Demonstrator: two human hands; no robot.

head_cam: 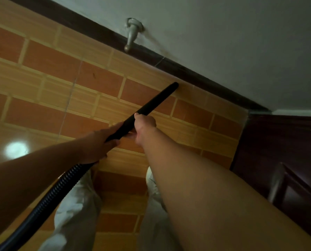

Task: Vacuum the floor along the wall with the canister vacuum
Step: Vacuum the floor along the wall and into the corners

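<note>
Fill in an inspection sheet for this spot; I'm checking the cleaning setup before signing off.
Surface: glossy orange and tan tiled floor.
Job's things: black wand, tip at the baseboard; canister not in view.
Clutter: nothing seen.
Hands: left hand grips the wand near the hose; right hand grips it further along.
Cables: ribbed hose runs from the left hand to the bottom-left edge.
Surroundings: pale wall with a metal doorstop; dark wooden panel at right.
</note>
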